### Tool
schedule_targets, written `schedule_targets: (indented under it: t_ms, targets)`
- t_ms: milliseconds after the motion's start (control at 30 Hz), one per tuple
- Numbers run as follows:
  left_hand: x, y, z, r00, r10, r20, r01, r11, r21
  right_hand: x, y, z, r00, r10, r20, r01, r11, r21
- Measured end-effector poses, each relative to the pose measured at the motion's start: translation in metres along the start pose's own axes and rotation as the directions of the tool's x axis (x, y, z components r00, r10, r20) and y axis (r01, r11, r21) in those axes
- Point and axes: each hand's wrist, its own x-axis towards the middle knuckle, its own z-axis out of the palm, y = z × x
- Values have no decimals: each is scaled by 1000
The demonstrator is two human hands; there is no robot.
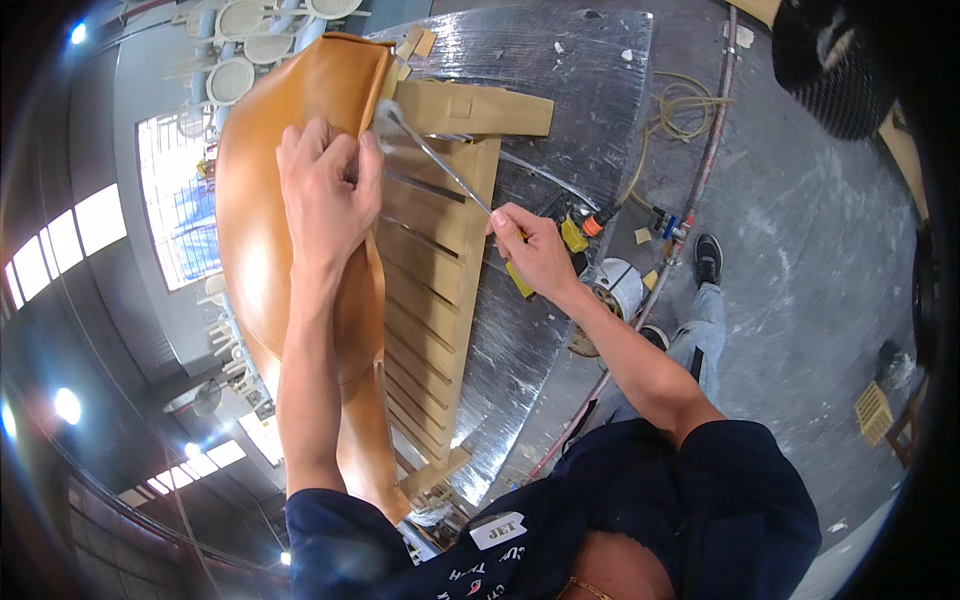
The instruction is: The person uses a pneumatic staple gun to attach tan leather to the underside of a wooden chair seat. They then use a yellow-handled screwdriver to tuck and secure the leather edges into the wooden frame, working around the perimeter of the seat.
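Observation:
A large piece of tan leather upholstery [262, 210] curves over a wooden frame [440, 290] with long parallel slots. My left hand [330, 190] is closed on the leather near its far edge, its fingers curled and pinching. My right hand [530, 248] is wrapped round the lower end of a thin metal rod [445, 165]. The rod slants up to the left. Its whitish, fuzzy tip [388, 115] is blurred and lies beside the leather's edge, by the broad wooden end board [480, 108]; whether it touches cannot be made out.
Under the frame lies a table wrapped in shiny plastic [590, 70]. Right of my right hand are a yellow and black tool [573, 236] and a white bucket [620, 285]. A coiled hose [685, 105] and a long pipe [705, 165] cross the floor. Pale chair frames [230, 80] stand behind.

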Motion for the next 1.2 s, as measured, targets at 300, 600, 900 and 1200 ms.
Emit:
schedule_targets:
  t_ms: [300, 600, 900, 1200]
  targets:
    - [4, 5, -2, 968, 216, 127, -227, 971, 74, 10, 3, 19, 998, -53, 37, 52, 998, 26]
    - [2, 3, 2, 957, 243, 156, -256, 964, 67, 2, 1, 77, 988, 69, -136, -37, 973, 227]
    - [-1, -1, -1, 998, -53, -32, 52, 997, -55, -29, -1, 21, 983, 92, -157, -73, 990, 122]
    - [0, 2, -1, 999, -36, -8, 36, 998, -52, -9, -8, 25, 998, -43, -53, 44, 999, 20]
